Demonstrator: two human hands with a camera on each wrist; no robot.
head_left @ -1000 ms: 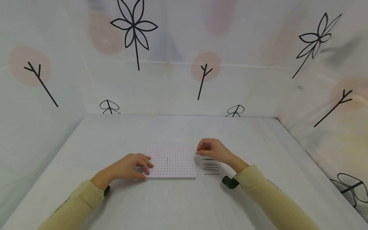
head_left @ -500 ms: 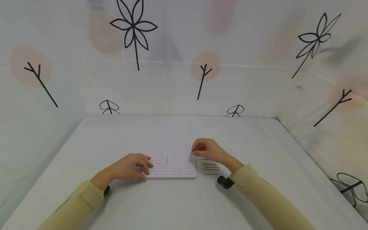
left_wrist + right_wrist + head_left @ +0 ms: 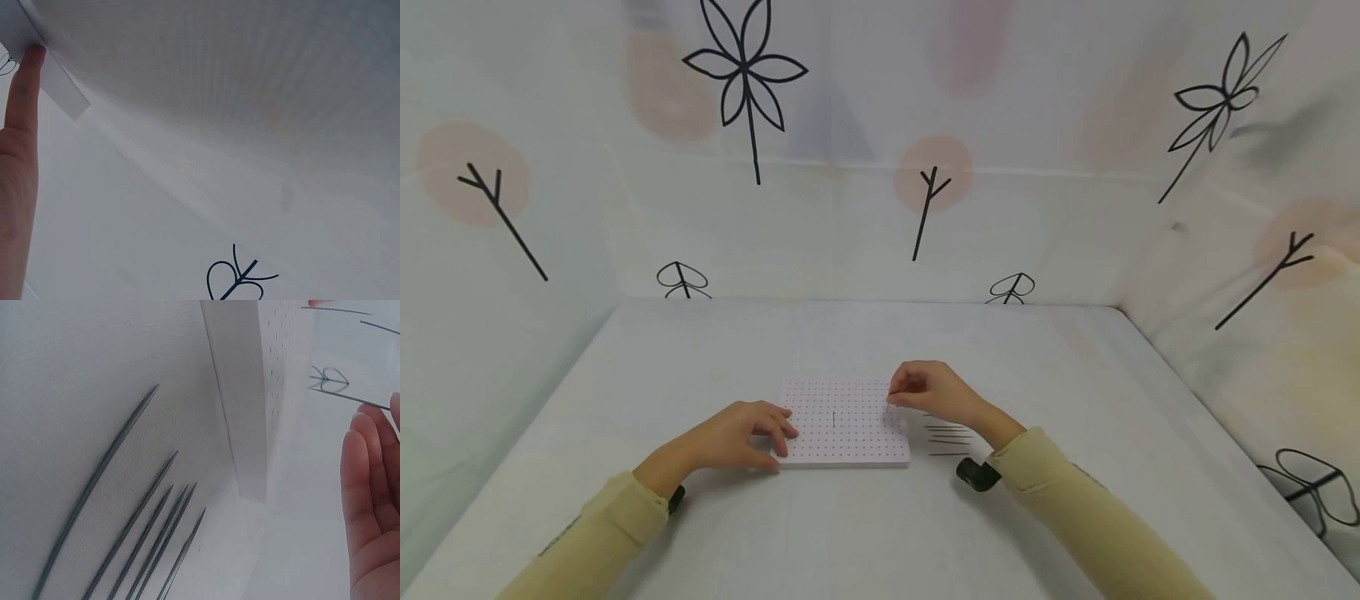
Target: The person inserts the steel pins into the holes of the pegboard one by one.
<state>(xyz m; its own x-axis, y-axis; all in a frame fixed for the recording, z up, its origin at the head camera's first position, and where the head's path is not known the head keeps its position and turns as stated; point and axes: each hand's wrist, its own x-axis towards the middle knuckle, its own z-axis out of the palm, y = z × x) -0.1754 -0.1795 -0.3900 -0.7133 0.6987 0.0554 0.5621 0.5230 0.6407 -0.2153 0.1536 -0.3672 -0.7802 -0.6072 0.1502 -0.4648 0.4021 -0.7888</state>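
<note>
A white board (image 3: 850, 442) with a grid of small dots lies flat on the table. One thin dark pin (image 3: 833, 419) stands upright in its middle. My left hand (image 3: 739, 433) rests at the board's left side, fingertips on top; its thumb (image 3: 25, 94) presses the side face. My right hand (image 3: 931, 392) is above the board's right part, pinching a slim dark pin (image 3: 350, 398) between thumb and fingers. Beyond the board's right edge, several pointed metal pins (image 3: 125, 528) lie roughly parallel on the table. The tip of the held pin is apart from the board in the right wrist view.
A white cloth covers the table (image 3: 850, 533). Patterned fabric walls (image 3: 835, 225) rise at the back and sides. A dark wrist device (image 3: 977, 474) hangs under the right cuff, low over the table near the loose pins.
My right hand has moved left with its pin, from beside the board to over its right part. The left hand and the standing pin hold their places.
</note>
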